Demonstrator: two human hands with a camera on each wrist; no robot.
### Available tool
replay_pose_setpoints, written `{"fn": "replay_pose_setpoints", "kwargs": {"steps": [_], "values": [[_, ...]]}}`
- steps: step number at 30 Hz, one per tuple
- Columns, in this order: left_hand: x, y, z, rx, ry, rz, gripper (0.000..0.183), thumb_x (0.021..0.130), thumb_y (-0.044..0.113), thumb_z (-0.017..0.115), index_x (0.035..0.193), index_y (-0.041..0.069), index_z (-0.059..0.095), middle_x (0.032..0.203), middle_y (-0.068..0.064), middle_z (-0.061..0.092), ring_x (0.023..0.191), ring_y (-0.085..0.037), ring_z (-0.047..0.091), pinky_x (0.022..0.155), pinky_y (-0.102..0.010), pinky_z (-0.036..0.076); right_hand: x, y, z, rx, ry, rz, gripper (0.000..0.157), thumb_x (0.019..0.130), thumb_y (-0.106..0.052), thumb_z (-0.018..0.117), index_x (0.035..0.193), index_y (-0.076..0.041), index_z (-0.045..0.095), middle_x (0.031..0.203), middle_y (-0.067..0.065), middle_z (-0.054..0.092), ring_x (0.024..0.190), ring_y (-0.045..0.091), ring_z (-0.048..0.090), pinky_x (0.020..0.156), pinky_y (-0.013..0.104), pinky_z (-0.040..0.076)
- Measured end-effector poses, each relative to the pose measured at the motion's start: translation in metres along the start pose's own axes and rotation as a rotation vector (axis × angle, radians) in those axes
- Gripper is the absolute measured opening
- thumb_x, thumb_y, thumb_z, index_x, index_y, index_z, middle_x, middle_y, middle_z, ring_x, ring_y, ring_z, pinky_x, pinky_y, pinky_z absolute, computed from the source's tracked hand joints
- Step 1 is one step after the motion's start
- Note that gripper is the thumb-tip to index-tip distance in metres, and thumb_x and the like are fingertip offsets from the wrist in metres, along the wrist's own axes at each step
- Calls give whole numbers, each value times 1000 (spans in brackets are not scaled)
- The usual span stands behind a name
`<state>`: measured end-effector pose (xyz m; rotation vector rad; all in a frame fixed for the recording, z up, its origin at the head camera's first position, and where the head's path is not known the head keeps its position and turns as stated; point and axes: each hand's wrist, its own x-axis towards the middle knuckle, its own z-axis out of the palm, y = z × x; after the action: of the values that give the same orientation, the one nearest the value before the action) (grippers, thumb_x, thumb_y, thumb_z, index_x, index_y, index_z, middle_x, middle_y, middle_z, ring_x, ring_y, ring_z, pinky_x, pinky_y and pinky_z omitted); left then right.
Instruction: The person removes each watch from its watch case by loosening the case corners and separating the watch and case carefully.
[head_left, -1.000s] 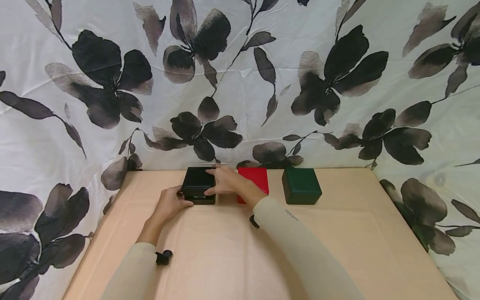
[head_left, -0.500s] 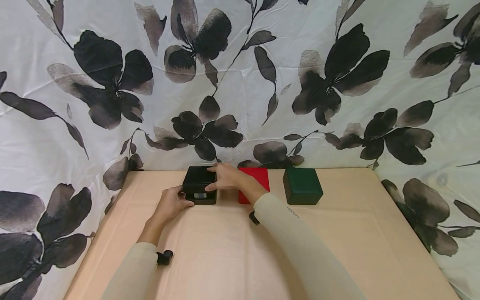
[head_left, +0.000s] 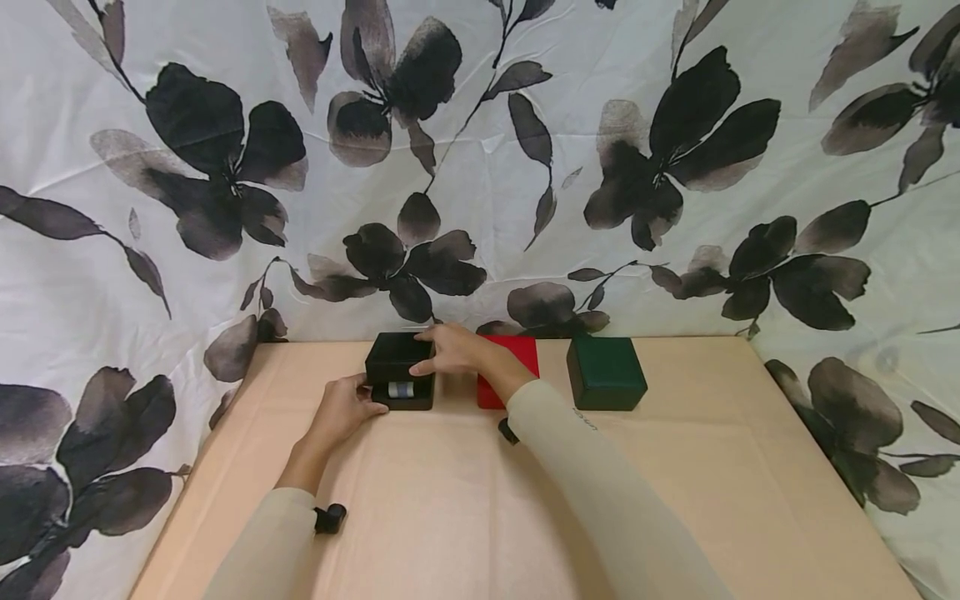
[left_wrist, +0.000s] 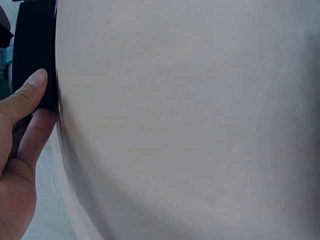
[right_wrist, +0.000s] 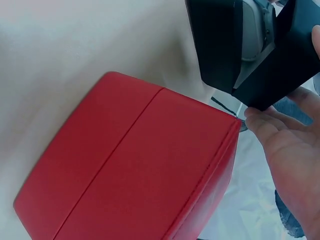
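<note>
A black hinged box stands at the back left of the table, its lid (head_left: 384, 369) raised partway from its base (right_wrist: 215, 45). Inside shows a pale grey cushion (right_wrist: 252, 37) with a dark band across it. My left hand (head_left: 341, 408) pinches the left front corner of the base; in the left wrist view the thumb lies on the black side (left_wrist: 34, 40) and a finger is under its end. With thumb and fingers my right hand (head_left: 455, 348) grips the lid at its right side. The back of the box's inside is hidden.
Directly right of the black box is a red box (right_wrist: 125, 160), partly behind the right forearm. Farther right stands a closed dark green box (head_left: 606, 373). A floral cloth (head_left: 525, 192) hangs along the table's back edge.
The right hand has lifted the black box's front edge of the lid, so the gap has widened and the pale cushion shows. The left hand has stayed on the base.
</note>
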<state>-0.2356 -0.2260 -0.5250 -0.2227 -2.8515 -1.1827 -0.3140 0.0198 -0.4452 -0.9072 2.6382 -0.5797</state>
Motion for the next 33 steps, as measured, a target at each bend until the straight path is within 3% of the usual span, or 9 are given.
{"fn": "replay_pose_setpoints", "kwargs": {"steps": [8,16,22,27,33], "values": [[-1,-3,6,7,5,7,50,76,9,91,119,-5,71,90,-11,73,79,-19,64,70,-28,53,-1,5,-1,58,1,0,68,93,-51,68,148,-13,57,150,9,58,137,26,54,116,40,45],[-3,-5,6,11,3,-8,59,78,9,90,128,-9,66,106,-21,75,93,-27,72,82,-42,61,4,7,-4,127,-27,-4,66,96,-50,64,150,-13,55,150,13,57,138,28,53,119,43,42],[-1,-3,6,13,11,4,65,78,7,89,135,-10,61,109,-23,74,94,-29,72,84,-44,61,8,9,-10,164,-56,17,65,98,-51,61,151,-15,53,152,14,55,142,30,50,122,47,37],[1,-1,8,-5,11,14,67,77,4,89,137,-9,60,114,-24,74,97,-31,73,86,-46,62,9,14,-12,192,-44,44,64,99,-54,56,151,-16,54,155,13,53,143,31,48,122,49,36],[3,-2,8,-18,3,2,65,79,5,89,137,-5,62,109,-22,75,96,-29,74,85,-45,62,10,17,-12,236,-15,58,65,101,-54,54,151,-13,54,153,13,54,141,31,49,122,50,37]]}}
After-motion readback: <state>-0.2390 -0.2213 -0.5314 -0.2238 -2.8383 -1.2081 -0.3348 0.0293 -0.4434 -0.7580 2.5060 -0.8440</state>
